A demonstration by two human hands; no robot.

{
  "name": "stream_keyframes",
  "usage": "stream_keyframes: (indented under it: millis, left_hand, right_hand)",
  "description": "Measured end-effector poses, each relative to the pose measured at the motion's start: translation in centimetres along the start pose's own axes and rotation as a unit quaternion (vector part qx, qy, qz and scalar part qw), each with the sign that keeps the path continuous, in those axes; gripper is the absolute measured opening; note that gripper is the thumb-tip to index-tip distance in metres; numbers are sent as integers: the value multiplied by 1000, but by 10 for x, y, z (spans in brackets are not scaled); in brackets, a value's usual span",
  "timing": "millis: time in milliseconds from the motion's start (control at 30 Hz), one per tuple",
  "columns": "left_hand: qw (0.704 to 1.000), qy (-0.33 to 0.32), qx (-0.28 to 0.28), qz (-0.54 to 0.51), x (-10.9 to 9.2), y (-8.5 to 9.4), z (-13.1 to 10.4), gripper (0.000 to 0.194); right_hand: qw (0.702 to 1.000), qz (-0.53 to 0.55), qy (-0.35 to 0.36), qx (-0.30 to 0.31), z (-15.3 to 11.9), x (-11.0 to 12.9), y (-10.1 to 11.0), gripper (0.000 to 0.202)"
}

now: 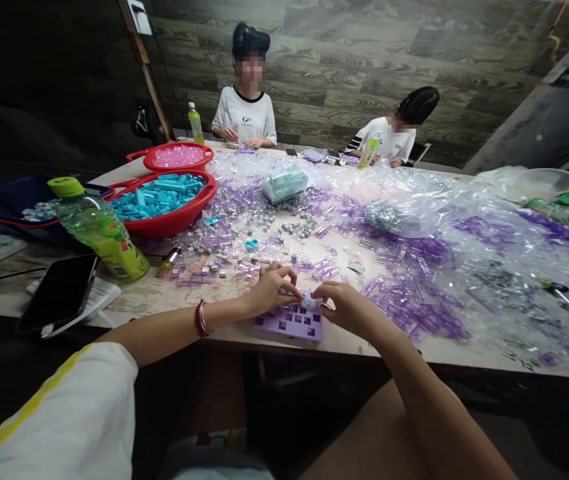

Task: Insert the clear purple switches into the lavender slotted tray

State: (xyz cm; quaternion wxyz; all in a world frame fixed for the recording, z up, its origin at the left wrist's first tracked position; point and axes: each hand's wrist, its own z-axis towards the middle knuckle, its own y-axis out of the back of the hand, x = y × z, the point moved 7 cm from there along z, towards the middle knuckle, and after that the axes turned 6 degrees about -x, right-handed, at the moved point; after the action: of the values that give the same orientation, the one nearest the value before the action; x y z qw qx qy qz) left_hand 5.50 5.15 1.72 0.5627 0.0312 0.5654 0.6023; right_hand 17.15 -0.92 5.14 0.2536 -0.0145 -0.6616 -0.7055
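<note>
A purple tray with square holes lies at the table's front edge before me. Over its far right corner my left hand bends in from the left, its thumb and fingers pinched at a small clear plastic piece. From the right, my right hand meets the same spot with curled thumb and forefinger. The fingertips partly hide the clear piece, so its exact kind does not show. Clear purple plastic parts are heaped to the right of my right hand.
Red baskets hold turquoise parts and pink parts at the left. A green drink bottle leans near a phone. Small metallic parts and plastic bags cover the middle and right. Two people sit across the table.
</note>
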Motion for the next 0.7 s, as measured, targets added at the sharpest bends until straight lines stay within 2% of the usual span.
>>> stream_keyframes:
  millis: [267, 467, 700]
  left_hand:
    - [1000, -17, -3, -6, -4, 8, 0, 15]
    - [998, -63, -9, 22, -10, 9, -3, 20]
    - [992, -99, -22, 69, -12, 5, -6, 18]
  right_hand:
    - [994, 21, 41, -98, -1, 14, 2, 29]
    - [991, 36, 57, -115, 2, 23, -11, 20]
    - [988, 55, 44, -140, 6, 19, -12, 13]
